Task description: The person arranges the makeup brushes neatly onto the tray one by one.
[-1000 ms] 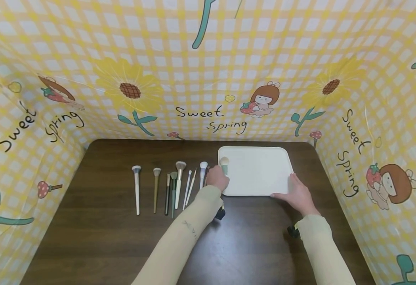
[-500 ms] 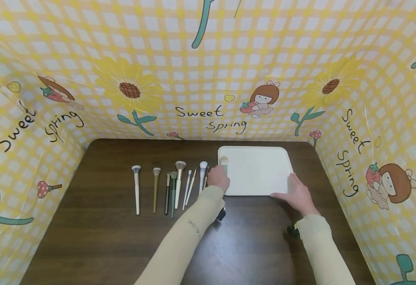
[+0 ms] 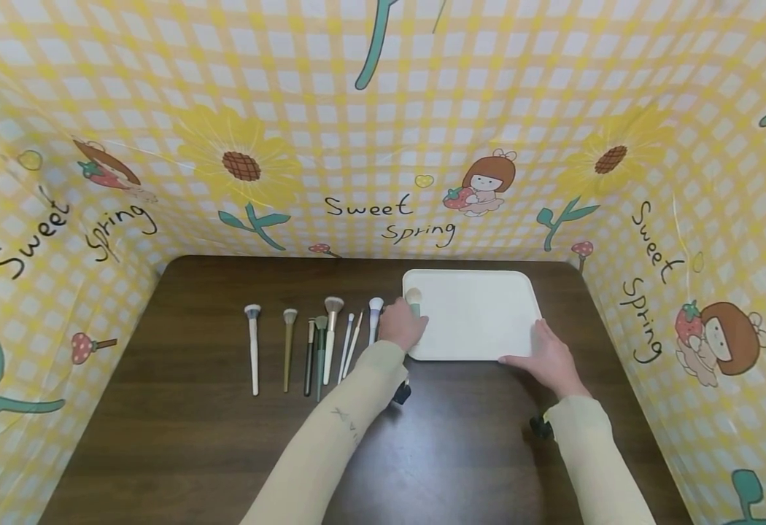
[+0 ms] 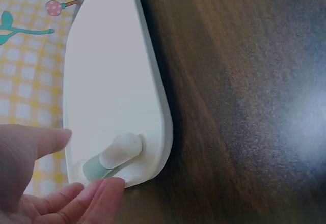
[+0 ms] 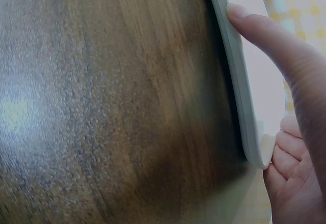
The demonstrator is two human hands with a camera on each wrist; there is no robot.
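Shallow white tray point(image 3: 471, 317), rectangular with rounded corners and a low rim, lying flat at upper right of centre in the head frame. The right hand point(image 3: 549, 357) grips its right end, thumb on the near rim. Makeup brush point(image 3: 414, 297), cream-bristled with a pale green section, lying at the tray's left end, directly beside the left hand's spread thumb and fingers point(image 4: 102, 196).

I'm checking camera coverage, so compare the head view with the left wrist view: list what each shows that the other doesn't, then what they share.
Head view only: the row of brushes, the cream sleeves and the printed sunflowers.
Left wrist view only: the pale near end of the green-banded brush.
Both: that brush's green part, the white tray, left hand, part of the right hand, dark table and checked cloth.
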